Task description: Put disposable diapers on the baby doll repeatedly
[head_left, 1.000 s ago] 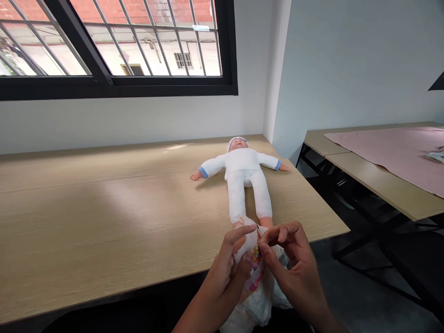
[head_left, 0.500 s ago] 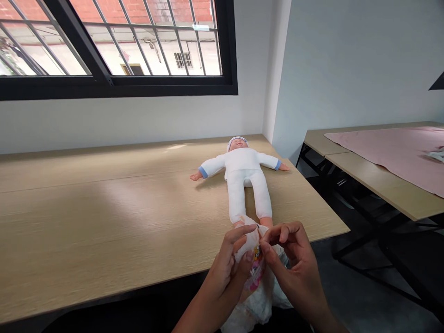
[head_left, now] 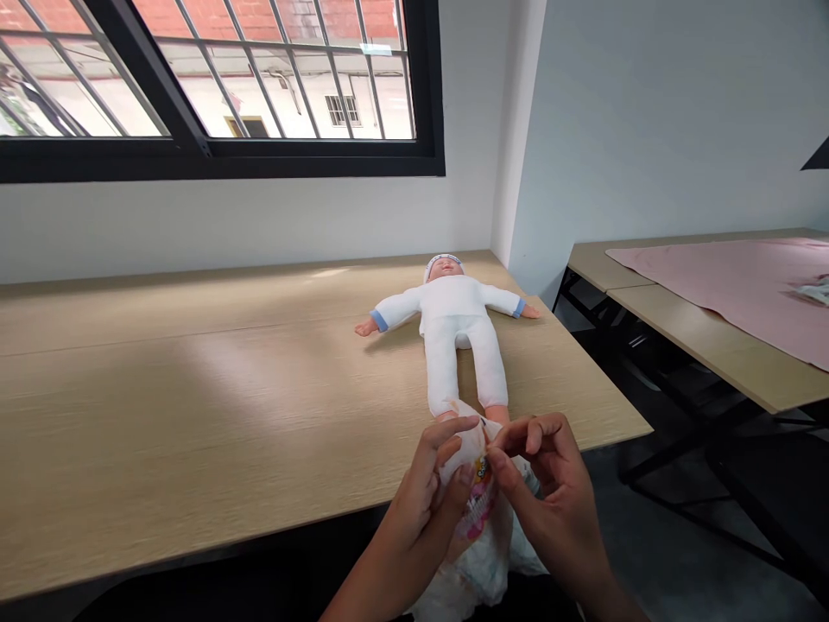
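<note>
The thin, whitish bag (head_left: 477,510) with pink and yellow print was scrunched up near the frame's bottom middle.

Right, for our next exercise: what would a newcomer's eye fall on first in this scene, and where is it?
Probably the white-clad doll, lying face up with arms spread near the right end of the wooden table. Next, in front of its feet, the left hand and right hand grip a printed wrapper. The dark-framed window also stands out, upper left.

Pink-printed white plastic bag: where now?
The bag is low in head view, right of centre, between left hand and right hand, near the white-clad baby doll's feet.
</note>
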`<state>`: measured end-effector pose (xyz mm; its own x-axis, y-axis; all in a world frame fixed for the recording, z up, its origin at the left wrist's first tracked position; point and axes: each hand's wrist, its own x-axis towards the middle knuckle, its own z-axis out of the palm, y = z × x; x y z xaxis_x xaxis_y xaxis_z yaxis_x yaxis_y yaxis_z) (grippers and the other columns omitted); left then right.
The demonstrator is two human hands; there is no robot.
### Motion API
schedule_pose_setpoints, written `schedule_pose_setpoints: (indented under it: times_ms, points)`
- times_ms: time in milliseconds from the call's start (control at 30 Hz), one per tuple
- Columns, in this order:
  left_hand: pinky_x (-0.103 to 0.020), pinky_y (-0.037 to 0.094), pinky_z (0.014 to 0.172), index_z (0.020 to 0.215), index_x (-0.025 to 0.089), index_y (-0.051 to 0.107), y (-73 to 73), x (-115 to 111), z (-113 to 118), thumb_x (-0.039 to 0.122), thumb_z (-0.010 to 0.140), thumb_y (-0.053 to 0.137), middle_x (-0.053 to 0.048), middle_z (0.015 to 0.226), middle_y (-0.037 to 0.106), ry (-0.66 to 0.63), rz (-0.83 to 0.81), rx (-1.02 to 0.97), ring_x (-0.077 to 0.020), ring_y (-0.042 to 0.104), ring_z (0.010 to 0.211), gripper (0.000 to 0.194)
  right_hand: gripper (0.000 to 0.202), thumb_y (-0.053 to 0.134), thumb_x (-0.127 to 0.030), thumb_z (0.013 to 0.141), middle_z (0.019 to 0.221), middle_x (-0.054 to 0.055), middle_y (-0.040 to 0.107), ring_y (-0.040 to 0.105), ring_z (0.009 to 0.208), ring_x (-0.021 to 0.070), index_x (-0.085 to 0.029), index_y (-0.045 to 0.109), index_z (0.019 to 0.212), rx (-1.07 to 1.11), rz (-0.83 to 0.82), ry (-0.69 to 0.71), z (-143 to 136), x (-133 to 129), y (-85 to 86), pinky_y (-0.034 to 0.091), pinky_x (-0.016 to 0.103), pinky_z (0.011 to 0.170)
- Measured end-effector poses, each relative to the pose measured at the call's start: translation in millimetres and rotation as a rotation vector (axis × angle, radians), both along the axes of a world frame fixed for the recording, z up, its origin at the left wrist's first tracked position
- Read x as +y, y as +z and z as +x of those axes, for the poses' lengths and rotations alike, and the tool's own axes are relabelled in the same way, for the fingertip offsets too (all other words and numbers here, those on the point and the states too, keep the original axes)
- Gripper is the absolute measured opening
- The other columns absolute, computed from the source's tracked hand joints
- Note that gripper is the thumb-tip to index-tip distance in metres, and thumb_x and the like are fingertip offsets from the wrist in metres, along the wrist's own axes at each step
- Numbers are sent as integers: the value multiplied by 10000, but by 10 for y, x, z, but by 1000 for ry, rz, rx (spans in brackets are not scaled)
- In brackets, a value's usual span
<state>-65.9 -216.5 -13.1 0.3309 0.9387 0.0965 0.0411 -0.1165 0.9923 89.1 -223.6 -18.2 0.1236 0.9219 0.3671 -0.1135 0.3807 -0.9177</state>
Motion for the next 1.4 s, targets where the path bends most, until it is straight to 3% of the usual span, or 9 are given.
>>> schedule_pose_setpoints:
  times_ms: [267, 467, 667, 800, 933, 1067, 1267, 1333, 1400]
  points:
    - [-291, 550, 878, 1315, 297, 486, -35, 10, -8, 386, 964, 495, -87, 1425, 513, -6, 6, 5, -187, 639, 1065, 363, 258, 612, -168, 880, 836, -23, 612, 608, 778, 120, -249, 370, 836, -34, 31, -54, -16, -4, -20, 520, 252, 733]
    - [-254, 571, 756, 1303, 294, 496, -45, 12, -12, 391, 947, 525, -81, 1370, 568, 17, 8, -3, -205, 642, 1059, 371, 254, 606, -148, 883, 845, -30, 618, 610, 794, 115, -255, 377, 859, -34, 47, -73, -18, -10, -42, 518, 250, 754]
    - [-215, 536, 624, 1277, 269, 477, 10, 8, 21, 430, 935, 541, -84, 1197, 662, 35, -58, -72, -157, 659, 823, 384, 205, 617, -158, 884, 874, -12, 641, 633, 817, 125, -252, 436, 907, -29, 46, -9, -10, -8, -19, 536, 258, 765]
    - [-168, 457, 518, 1227, 262, 487, 74, -22, 72, 443, 920, 568, -31, 992, 690, 107, -98, -104, -70, 540, 573, 366, 162, 590, -159, 903, 922, 10, 665, 647, 875, 144, -255, 470, 955, -19, 63, 13, 6, -27, -41, 547, 271, 780]
    - [-146, 401, 466, 1187, 256, 508, 108, -41, 102, 453, 900, 596, 7, 850, 650, 178, -86, -116, -54, 472, 522, 359, 196, 604, -147, 893, 932, 8, 676, 656, 883, 147, -263, 495, 1008, -34, 78, -27, 39, -41, -90, 550, 279, 794]
    - [-146, 433, 476, 1196, 256, 507, 105, -39, 101, 468, 880, 618, -9, 910, 655, 208, -113, -113, -44, 467, 515, 396, 269, 672, -149, 842, 946, 12, 678, 658, 884, 163, -261, 527, 1038, -156, 75, -34, 69, -31, -139, 541, 310, 825]
    - [-184, 530, 597, 1290, 296, 452, 8, -35, 8, 440, 916, 572, -65, 1161, 642, 101, -104, -104, -61, 569, 611, 419, 310, 693, -160, 822, 979, 13, 671, 652, 931, 180, -273, 565, 1080, -277, 105, -73, 49, -46, -181, 524, 340, 868]
    - [-231, 561, 741, 1341, 328, 417, -53, -35, -27, 403, 870, 651, -85, 1314, 573, 6, -74, -118, -120, 655, 820, 532, 353, 713, -172, 809, 981, 11, 671, 651, 933, 180, -279, 557, 1106, -288, 111, -90, 26, -50, -179, 522, 341, 872]
    - [-271, 554, 846, 1374, 352, 393, -117, -30, -44, 353, 796, 741, -93, 1435, 476, -71, -49, -110, -201, 636, 1070, 674, 419, 726, -184, 802, 961, 1, 674, 652, 907, 171, -289, 532, 1158, -274, 121, -117, 4, -38, -176, 520, 339, 872]
